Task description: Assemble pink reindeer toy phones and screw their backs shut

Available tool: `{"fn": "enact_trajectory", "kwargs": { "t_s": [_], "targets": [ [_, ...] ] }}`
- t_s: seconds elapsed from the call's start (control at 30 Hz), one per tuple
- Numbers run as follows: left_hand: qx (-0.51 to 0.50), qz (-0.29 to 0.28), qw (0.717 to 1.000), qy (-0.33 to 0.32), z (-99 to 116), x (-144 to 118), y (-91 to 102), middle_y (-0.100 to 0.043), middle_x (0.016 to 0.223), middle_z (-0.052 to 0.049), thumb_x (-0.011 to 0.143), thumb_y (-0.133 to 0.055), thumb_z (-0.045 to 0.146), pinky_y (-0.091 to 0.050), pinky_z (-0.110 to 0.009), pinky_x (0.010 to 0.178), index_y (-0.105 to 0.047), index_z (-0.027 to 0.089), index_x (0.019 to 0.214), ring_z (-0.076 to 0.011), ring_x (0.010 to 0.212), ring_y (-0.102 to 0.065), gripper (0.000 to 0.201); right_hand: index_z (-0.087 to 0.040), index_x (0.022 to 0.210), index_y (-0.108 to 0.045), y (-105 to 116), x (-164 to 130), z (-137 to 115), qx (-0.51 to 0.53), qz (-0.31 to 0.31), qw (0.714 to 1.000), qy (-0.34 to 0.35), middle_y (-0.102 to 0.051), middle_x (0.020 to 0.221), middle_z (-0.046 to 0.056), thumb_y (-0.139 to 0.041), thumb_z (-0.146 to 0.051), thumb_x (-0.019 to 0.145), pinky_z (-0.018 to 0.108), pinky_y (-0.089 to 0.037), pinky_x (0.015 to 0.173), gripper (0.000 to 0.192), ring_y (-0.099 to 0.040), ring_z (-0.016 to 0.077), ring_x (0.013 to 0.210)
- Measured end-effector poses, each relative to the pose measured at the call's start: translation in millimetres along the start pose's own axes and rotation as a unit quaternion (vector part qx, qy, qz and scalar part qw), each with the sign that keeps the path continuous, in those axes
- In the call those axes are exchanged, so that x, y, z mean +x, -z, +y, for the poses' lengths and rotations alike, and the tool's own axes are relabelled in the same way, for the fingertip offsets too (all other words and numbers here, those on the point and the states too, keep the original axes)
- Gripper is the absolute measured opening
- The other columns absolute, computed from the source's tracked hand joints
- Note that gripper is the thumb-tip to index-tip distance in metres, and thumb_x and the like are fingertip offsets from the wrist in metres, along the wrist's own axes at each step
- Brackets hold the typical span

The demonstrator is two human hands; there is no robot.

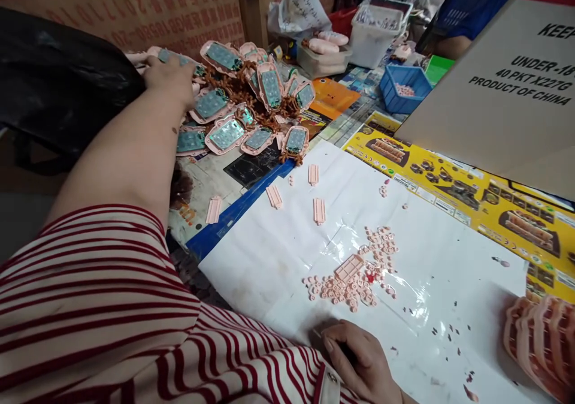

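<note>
My left hand (169, 81) reaches to the far left end of a pile of pink plastic casings (224, 134) with grey-blue panels. Its fingers touch a casing (165, 56) there; the fingertips are partly hidden, so I cannot tell whether they grip it. At the near edge of the white sheet (269, 260), my right hand (359, 356) rests with its fingers curled in and nothing visible in them. Beyond it lies a heap of tiny pink rings (341, 293) with a ribbed pink plate (349, 268) on top. Similar plates (318, 210) lie farther off.
Stacked pink frames (541, 341) stand at the right edge. A large carton (503, 98) leans in from the upper right. Behind are a blue bin (404, 89), a white tub (375, 35) and a clear container (322, 62). A black bag (58, 86) hangs at left.
</note>
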State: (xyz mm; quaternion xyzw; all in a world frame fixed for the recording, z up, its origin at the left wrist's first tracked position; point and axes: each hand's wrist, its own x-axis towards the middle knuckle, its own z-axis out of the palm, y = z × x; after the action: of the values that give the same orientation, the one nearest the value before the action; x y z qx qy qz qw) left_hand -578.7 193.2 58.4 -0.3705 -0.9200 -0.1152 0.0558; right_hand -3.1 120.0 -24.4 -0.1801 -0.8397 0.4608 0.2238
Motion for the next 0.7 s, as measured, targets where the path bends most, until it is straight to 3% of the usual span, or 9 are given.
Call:
{"fn": "enact_trajectory", "kwargs": {
  "t_s": [0.17, 0.3, 0.4, 0.57, 0.7],
  "targets": [
    [0.037, -0.001, 0.999, 0.002, 21, -28, -1.1, -0.040, 0.158, -0.024, 0.098, -0.060, 0.044, -0.027, -0.075, 0.110, -0.049, 0.001, 0.142, -0.0517, 0.147, -0.019, 0.062, -0.023, 0.093, -0.062, 2, 5, -2, -0.002, -0.015, 1.000, -0.001, -0.070, 0.069, 0.001, -0.051, -0.017, 0.097, 0.019, -0.050, 0.053, 0.013, -0.063, 0.0117, 0.057],
    [0.012, 0.030, 0.999, 0.004, 42, -60, -14.7, -0.041, 0.158, -0.024, 0.103, -0.042, 0.027, -0.036, -0.077, 0.102, -0.052, 0.006, 0.141, -0.0465, 0.141, -0.031, 0.045, -0.023, 0.091, -0.062, 2, 5, -1, -0.011, -0.013, 1.000, 0.000, -0.070, 0.069, 0.001, -0.051, -0.019, 0.098, 0.017, -0.050, 0.054, 0.014, -0.063, 0.0106, 0.058],
    [0.000, 0.045, 0.999, -0.012, 54, -83, -24.9, -0.046, 0.155, -0.023, 0.102, -0.035, 0.024, -0.038, -0.077, 0.099, -0.058, 0.011, 0.137, -0.0459, 0.138, -0.037, 0.044, -0.023, 0.089, -0.061, 2, 5, -1, -0.011, -0.015, 1.000, -0.001, -0.070, 0.068, 0.001, -0.050, -0.023, 0.099, 0.017, -0.050, 0.054, 0.016, -0.063, 0.0103, 0.057],
    [-0.048, 0.081, 0.992, -0.080, 76, -129, -27.1, -0.052, 0.150, -0.025, 0.097, -0.041, 0.026, -0.041, -0.077, 0.098, -0.063, 0.016, 0.136, -0.0509, 0.135, -0.043, 0.045, -0.023, 0.085, -0.062, 3, 6, -2, -0.018, -0.018, 1.000, -0.009, -0.068, 0.065, 0.000, -0.048, -0.030, 0.101, 0.017, -0.050, 0.052, 0.023, -0.062, 0.0100, 0.055],
    [-0.044, 0.054, 0.990, -0.125, 103, -170, -20.7, -0.053, 0.152, -0.018, 0.092, -0.037, 0.014, -0.050, -0.069, 0.092, -0.062, 0.025, 0.140, -0.0473, 0.128, -0.053, 0.055, -0.023, 0.084, -0.062, 1, 5, 1, -0.017, -0.010, 1.000, -0.012, -0.068, 0.066, 0.000, -0.049, -0.031, 0.101, 0.016, -0.050, 0.052, 0.023, -0.061, 0.0099, 0.055]
  ]
}}
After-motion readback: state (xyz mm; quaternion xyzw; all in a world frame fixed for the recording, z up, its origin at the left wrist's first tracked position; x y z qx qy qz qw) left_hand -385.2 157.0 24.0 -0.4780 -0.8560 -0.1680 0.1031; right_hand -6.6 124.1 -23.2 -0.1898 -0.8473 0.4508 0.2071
